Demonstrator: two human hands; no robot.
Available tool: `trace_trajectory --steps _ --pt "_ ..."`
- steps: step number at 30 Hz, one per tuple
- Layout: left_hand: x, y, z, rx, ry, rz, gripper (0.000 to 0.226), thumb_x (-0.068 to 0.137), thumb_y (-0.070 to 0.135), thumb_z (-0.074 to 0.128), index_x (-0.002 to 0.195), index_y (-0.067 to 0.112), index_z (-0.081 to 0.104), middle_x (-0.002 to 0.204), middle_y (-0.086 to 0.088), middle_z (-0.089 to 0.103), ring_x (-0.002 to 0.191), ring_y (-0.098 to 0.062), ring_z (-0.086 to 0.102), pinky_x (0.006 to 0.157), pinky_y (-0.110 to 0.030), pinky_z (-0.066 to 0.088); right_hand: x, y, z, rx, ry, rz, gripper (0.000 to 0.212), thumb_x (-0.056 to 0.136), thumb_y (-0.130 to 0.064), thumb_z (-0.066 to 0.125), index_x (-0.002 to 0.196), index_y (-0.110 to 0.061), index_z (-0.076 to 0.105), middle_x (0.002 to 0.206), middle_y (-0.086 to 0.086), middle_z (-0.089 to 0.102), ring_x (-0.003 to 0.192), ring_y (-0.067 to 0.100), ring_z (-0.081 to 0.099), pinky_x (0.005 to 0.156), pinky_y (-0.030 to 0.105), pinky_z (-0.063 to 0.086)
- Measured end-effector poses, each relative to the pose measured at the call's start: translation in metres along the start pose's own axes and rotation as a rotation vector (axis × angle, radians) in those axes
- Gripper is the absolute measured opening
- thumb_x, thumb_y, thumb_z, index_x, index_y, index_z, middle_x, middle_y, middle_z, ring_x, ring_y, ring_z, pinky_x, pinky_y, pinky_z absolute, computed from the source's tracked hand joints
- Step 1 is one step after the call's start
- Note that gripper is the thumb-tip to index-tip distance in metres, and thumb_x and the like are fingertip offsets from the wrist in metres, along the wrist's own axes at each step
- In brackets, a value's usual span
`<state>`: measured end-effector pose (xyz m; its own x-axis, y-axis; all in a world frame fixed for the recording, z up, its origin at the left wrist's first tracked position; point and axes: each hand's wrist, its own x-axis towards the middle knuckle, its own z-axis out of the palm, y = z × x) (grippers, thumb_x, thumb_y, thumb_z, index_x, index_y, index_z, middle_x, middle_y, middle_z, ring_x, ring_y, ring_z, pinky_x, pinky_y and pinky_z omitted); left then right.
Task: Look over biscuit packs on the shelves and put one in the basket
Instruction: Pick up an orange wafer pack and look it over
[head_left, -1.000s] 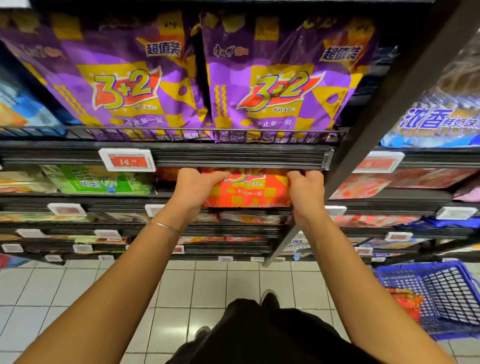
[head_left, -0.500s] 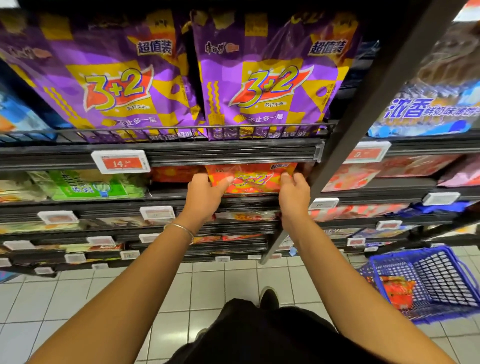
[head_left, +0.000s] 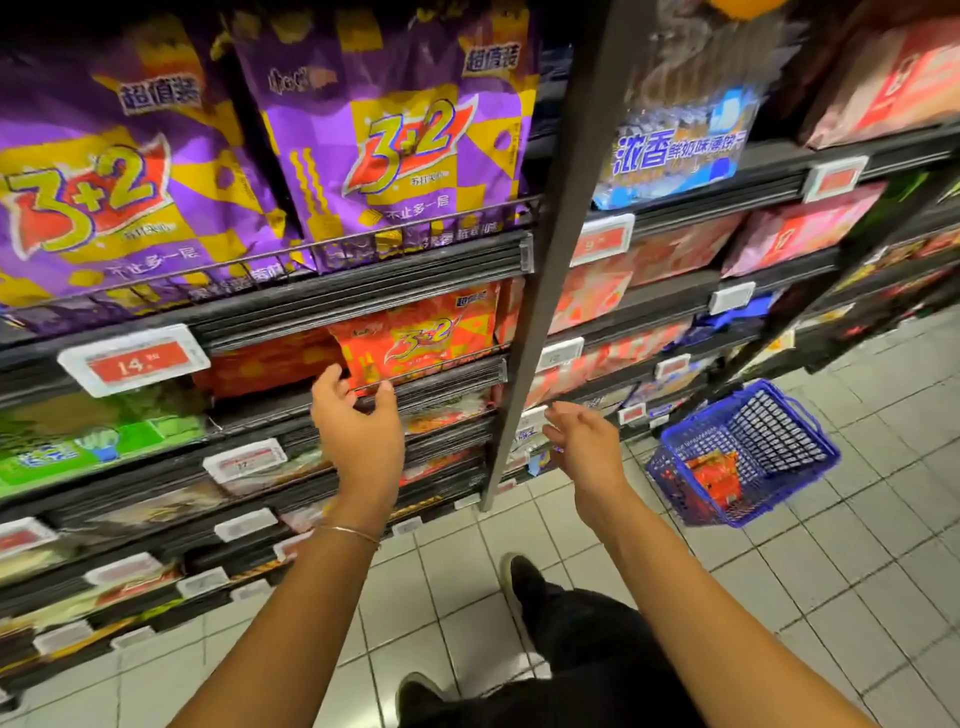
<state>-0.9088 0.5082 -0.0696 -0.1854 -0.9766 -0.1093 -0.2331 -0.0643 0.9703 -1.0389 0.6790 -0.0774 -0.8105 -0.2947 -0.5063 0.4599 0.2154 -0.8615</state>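
Note:
An orange-red "3+2" biscuit pack (head_left: 421, 335) lies on the second shelf, behind the shelf's front rail. My left hand (head_left: 356, 423) hovers just below and in front of it, fingers spread and curled, holding nothing. My right hand (head_left: 584, 439) is lower and to the right, in front of the dark upright post (head_left: 550, 291), fingers apart and empty. The blue basket (head_left: 810, 457) stands on the floor at the right with a red pack (head_left: 717, 478) inside.
Large purple "3+2" packs (head_left: 400, 150) fill the top shelf. A green pack (head_left: 88, 447) lies at the left, red and pink packs (head_left: 800, 228) on the right-hand shelves. Price tags (head_left: 132, 358) line the shelf edges. White floor tiles (head_left: 857, 571) lie below.
Both hands have let go of the orange-red pack, which now rests on its shelf. They have drawn back and down, the right hand moving rightward toward the post.

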Motion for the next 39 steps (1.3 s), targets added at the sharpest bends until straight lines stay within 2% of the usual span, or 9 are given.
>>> trace_trajectory --steps 6,11,15,18,20,26,29,35,39 --pt "-0.052 0.010 0.049 -0.108 -0.130 -0.040 0.029 0.099 0.008 0.069 0.126 0.016 0.060 0.118 -0.002 0.068 0.103 -0.006 0.067 0.078 -0.012 0.054 0.043 -0.041 -0.050 0.044 0.012 -0.046 0.013 0.101 -0.011 0.058 0.095 -0.021 0.066 0.089 -0.003 0.075 0.077 0.006 0.069 0.069 0.027 0.046" --pt "-0.088 0.029 0.122 -0.133 -0.244 -0.029 0.019 0.099 0.006 0.067 0.112 0.020 0.067 0.113 -0.004 0.075 0.102 -0.011 0.072 0.084 -0.026 0.059 0.101 -0.093 -0.082 -0.020 -0.066 -0.226 0.021 0.103 -0.016 0.062 0.123 -0.012 0.063 0.115 0.005 0.066 0.100 0.017 0.063 0.084 0.030 0.049" --pt "-0.106 0.051 0.184 -0.143 -0.237 -0.015 0.027 0.100 0.005 0.065 0.123 0.019 0.062 0.130 -0.006 0.067 0.102 0.005 0.068 0.074 -0.010 0.054 0.141 -0.125 -0.100 -0.105 -0.145 -0.298 0.037 0.102 -0.014 0.061 0.139 -0.010 0.057 0.128 0.005 0.062 0.109 0.016 0.058 0.091 0.031 0.044" --pt "-0.108 0.070 0.213 -0.086 -0.276 0.017 0.060 0.105 0.025 0.063 0.158 0.014 0.037 0.160 -0.007 0.044 0.139 -0.008 0.051 0.109 -0.025 0.048 0.165 -0.138 -0.106 -0.161 -0.240 -0.321 0.046 0.104 -0.008 0.059 0.148 -0.006 0.048 0.145 0.010 0.055 0.129 0.019 0.053 0.100 0.023 0.039" --pt "-0.107 0.083 0.222 -0.024 -0.270 -0.019 0.081 0.105 0.045 0.055 0.167 0.017 0.012 0.174 -0.005 0.019 0.158 -0.020 0.023 0.128 -0.043 0.025 0.170 -0.145 -0.107 -0.201 -0.301 -0.333 0.051 0.105 -0.012 0.058 0.153 -0.006 0.042 0.153 0.010 0.050 0.139 0.020 0.048 0.099 0.017 0.036" --pt "-0.088 0.117 0.246 -0.142 -0.164 -0.200 0.097 0.101 0.072 0.036 0.166 0.018 -0.012 0.176 0.000 -0.002 0.161 -0.023 0.008 0.130 -0.049 0.014 0.186 -0.151 -0.102 -0.254 -0.429 -0.343 0.046 0.107 -0.023 0.056 0.149 -0.009 0.045 0.155 0.013 0.050 0.143 0.025 0.047 0.112 0.033 0.038" --pt "-0.078 0.124 0.256 -0.174 -0.122 -0.267 0.101 0.099 0.077 0.033 0.165 0.018 -0.015 0.176 0.000 -0.006 0.162 -0.023 0.006 0.130 -0.053 0.011 0.192 -0.153 -0.102 -0.251 -0.422 -0.354 0.027 0.106 -0.025 0.058 0.130 -0.014 0.054 0.138 0.010 0.061 0.129 0.028 0.057 0.100 0.034 0.043" --pt "-0.070 0.121 0.264 -0.231 -0.142 -0.255 0.088 0.099 0.077 0.033 0.167 0.024 0.015 0.172 0.001 0.024 0.156 -0.022 0.030 0.128 -0.051 0.024 0.196 -0.149 -0.110 -0.240 -0.413 -0.354 0.023 0.097 -0.013 0.064 0.116 -0.020 0.054 0.119 -0.001 0.061 0.103 0.016 0.059 0.077 0.025 0.044" --pt "-0.075 0.119 0.266 -0.217 -0.147 -0.228 0.108 0.079 0.090 0.033 0.167 0.030 0.013 0.173 0.004 0.018 0.158 -0.019 0.023 0.129 -0.055 0.019 0.191 -0.139 -0.110 -0.288 -0.409 -0.441 0.060 0.094 -0.011 0.072 0.149 -0.013 0.047 0.139 0.000 0.051 0.126 0.013 0.053 0.104 0.030 0.047"
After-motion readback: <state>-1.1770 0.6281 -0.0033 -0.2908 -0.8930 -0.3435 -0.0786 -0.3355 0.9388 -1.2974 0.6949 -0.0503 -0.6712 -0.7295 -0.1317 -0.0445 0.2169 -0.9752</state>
